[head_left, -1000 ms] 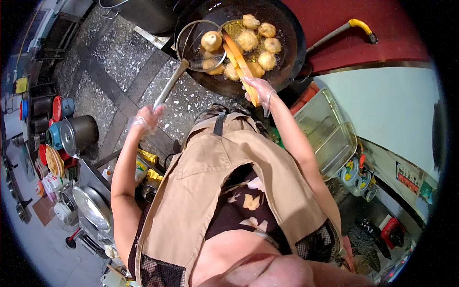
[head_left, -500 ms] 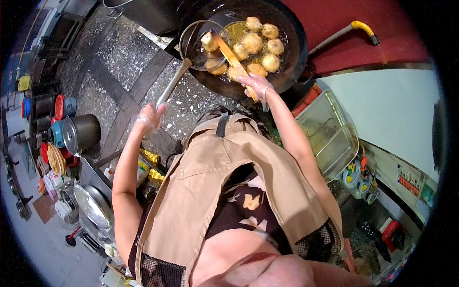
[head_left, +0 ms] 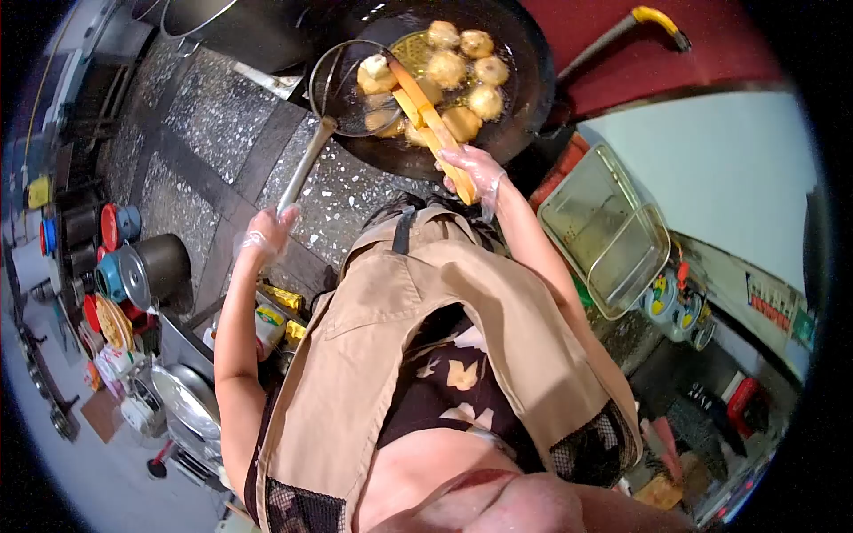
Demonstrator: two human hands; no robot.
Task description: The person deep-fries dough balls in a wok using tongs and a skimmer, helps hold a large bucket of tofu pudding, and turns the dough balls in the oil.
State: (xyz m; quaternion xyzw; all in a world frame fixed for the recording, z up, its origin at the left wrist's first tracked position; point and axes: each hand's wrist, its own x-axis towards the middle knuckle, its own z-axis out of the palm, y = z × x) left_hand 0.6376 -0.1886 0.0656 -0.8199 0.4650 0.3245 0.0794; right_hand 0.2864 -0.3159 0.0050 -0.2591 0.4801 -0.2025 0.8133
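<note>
Golden-brown, round fritters [head_left: 445,68], about ten, lie beyond our fingers: one in the single mesh strainer [head_left: 352,105], most others in one dark wok [head_left: 526,84], some partly hidden. Our right hand [head_left: 474,169] has fingers curled closed round two wooden strips [head_left: 433,122]; our left hand's [head_left: 268,231] wrap the strainer's handle [head_left: 306,164]

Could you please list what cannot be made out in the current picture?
In the head view:
- Far rim of the dark wok: cut off by the top edge.
- Fried piece low in the strainer: blurred by its mesh, so whether it lies in or under it is unclear.
- Right hand's grip: partly hidden behind the wooden sticks.
- Print on the wall poster: too small.
</note>
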